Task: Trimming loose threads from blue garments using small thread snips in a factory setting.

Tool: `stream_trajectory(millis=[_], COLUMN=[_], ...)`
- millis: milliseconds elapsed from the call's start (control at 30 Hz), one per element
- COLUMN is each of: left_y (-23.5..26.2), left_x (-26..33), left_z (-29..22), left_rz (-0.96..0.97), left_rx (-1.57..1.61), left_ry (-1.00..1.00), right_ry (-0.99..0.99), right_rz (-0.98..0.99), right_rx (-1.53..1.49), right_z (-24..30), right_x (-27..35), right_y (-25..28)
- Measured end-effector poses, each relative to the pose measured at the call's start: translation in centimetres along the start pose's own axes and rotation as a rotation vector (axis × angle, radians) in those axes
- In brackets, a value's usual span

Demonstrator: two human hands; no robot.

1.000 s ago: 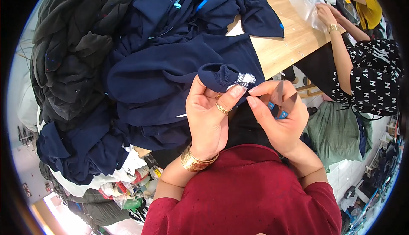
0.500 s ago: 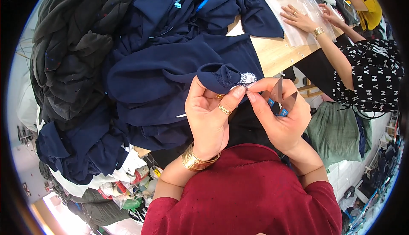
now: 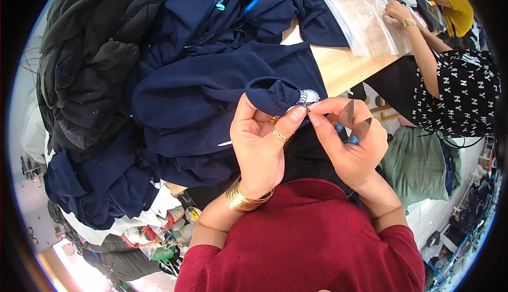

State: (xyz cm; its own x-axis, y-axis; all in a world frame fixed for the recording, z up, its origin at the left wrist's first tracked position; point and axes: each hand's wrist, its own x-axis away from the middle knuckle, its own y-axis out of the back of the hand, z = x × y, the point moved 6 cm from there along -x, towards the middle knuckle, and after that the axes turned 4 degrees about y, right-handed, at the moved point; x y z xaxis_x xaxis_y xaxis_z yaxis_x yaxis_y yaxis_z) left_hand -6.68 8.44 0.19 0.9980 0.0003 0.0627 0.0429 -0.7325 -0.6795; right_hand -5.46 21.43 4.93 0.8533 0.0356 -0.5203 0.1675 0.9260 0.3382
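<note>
A navy blue garment [image 3: 211, 72] lies spread over the table, and one stitched edge of it is lifted up in front of me. My left hand [image 3: 263, 146] pinches that edge between thumb and fingers, beside a white patch with overlock stitching [image 3: 308, 97]. Thumb and forefinger of my right hand [image 3: 352, 146] meet at the same edge, on something too small to make out, perhaps thread. Tucked in the right hand's other fingers is a pair of thread snips [image 3: 347, 125], with blue parts and its two blades pointing up and apart.
Piled black cloth [image 3: 95, 59] rises at the left. More navy cloth [image 3: 100, 186] hangs at the near left, above a bag of scraps [image 3: 164, 234]. At the right, a co-worker's hand [image 3: 398, 11] is by clear plastic bags [image 3: 360, 22] on the wooden table [image 3: 338, 72]. Green cloth [image 3: 415, 162] hangs below.
My hands stay nearly in place, the right one shifting very slightly right. The co-worker's hand has drawn back from the plastic bags toward the far right, and the plastic has shifted.
</note>
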Motion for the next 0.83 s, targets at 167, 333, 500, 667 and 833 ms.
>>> stream_trajectory(millis=[167,333,500,667,833], left_y=[0.0,0.1,0.2,0.5,0.5], left_x=[0.0,-0.1,-0.2,-0.4,-0.4], left_z=[0.1,0.0,-0.1,-0.1,-0.2], left_rz=[0.002,-0.017,-0.016,-0.024,0.014], left_rx=[0.023,-0.009,-0.022,-0.060,-0.041], left_ry=[0.003,0.014,-0.017,-0.023,-0.025], right_ry=[0.165,-0.037,-0.210,-0.564,-0.560], right_rz=[-0.058,-0.049,0.049,0.328,0.370], right_rx=[0.064,-0.065,-0.156,-0.389,-0.353], right_z=[-0.2,-0.9,-0.7,-1.1,-1.0], right_x=[0.0,-0.2,-1.0,0.0,0.4], right_y=[-0.1,0.7,1.0,-0.7,-0.8])
